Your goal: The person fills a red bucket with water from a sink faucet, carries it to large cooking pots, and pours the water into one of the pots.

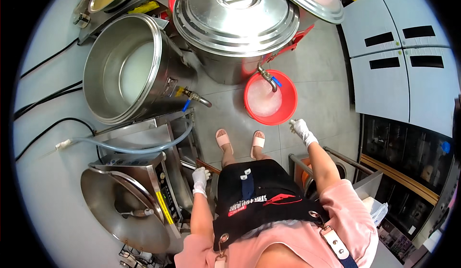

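My right hand (299,129), in a white glove, hangs with bent fingers beside the rim of a red plastic bucket (289,106); nothing shows in it. Cloudy, frothy liquid (264,99) lies in the bucket. Over it reaches the metal spout tap (267,78) with a blue lever, fixed to a large lidded steel barrel (223,66). My left hand (200,180), also gloved, is curled at my left side. A brown strip (213,170) passes close to its fingers; whether they touch it cannot be told.
An uncovered steel barrel (158,84) on the left holds pale liquid and has its own blue-levered tap (194,97). Below it are a clear hose (144,149) and a large wok (108,203) on a cooker. A steel cabinet (378,77) lines the right; a railed cart (306,165) stands near my right arm.
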A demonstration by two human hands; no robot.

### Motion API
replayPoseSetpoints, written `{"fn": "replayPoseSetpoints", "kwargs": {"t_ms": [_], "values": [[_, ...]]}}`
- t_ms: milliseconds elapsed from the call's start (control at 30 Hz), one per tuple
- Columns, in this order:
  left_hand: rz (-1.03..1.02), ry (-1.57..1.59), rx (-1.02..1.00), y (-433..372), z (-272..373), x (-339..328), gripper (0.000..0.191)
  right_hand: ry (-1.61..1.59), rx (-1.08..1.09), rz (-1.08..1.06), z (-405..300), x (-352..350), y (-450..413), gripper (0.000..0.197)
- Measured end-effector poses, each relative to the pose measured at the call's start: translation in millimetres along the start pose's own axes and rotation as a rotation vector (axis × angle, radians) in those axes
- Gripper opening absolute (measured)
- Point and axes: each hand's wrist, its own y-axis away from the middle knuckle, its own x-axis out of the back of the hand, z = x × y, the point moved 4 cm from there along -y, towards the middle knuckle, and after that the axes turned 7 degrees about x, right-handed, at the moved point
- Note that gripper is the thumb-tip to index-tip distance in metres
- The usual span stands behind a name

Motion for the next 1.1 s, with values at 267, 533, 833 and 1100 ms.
{"fn": "replayPoseSetpoints", "kwargs": {"t_ms": [267,533,833,1100], "values": [[0.014,-0.044,0.067,10,-40,-23,0.024,0.311,0.161,0.138,-54,5,-89,0.027],[-0.013,-0.017,0.068,-16,-95,-32,0.022,0.355,0.254,0.251,-86,-5,-159,0.042],[-0.012,-0.003,0.064,-38,-91,-43,0.023,0.363,0.316,0.285,-86,-19,-196,0.038],[-0.075,-0.018,0.017,-39,-56,-53,0.022,0.266,0.267,0.268,-90,-36,-197,0.021]]}}
